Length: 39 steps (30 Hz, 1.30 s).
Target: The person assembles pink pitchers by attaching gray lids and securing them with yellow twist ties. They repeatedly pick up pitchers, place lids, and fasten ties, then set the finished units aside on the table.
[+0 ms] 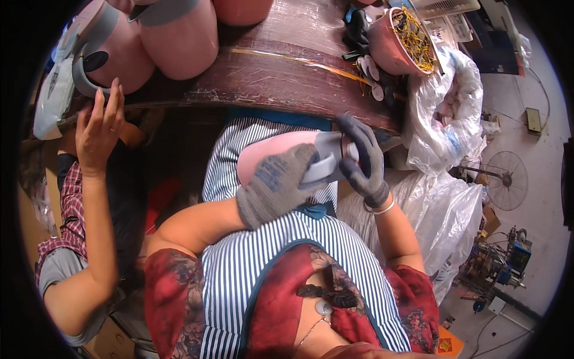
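Observation:
Across my lap lies a pink jug (263, 155) with a grey collar and a light grey handle. My left hand (277, 182), in a grey knitted glove, is wrapped over the body beside the handle. My right hand (366, 158), gloved too and slightly blurred, curls its fingers around the jug's grey top end. Between those fingers a small pale round part shows, and I cannot make out exactly what it is. My palms hide much of the jug's middle and top.
More pink jugs (179, 42) with grey collars stand on the dark red table (269, 78). A co-worker's hand (101, 128) is raised by a grey handle at left. At right are a pink bucket (385, 45) of yellow-black ties, plastic bags (448, 107) and a fan (507, 179).

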Each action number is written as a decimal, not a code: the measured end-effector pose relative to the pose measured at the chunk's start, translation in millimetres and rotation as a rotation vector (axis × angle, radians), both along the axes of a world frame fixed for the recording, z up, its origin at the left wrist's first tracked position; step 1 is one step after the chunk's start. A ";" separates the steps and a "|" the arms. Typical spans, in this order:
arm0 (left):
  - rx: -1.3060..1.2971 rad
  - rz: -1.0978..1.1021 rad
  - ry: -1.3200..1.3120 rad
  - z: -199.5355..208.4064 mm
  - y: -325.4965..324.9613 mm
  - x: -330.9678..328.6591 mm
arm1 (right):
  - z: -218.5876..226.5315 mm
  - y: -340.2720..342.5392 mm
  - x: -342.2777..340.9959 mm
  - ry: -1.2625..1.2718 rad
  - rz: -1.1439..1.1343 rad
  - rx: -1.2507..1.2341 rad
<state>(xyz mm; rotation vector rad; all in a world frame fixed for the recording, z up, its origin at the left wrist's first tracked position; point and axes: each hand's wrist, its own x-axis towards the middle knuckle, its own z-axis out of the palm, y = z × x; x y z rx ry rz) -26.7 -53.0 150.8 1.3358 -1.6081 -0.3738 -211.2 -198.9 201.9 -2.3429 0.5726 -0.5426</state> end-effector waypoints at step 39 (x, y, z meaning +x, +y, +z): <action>0.241 -0.129 -0.077 30.1 -12.0 7.0 | -13.0 37.5 20.7 0.084 -0.581 0.198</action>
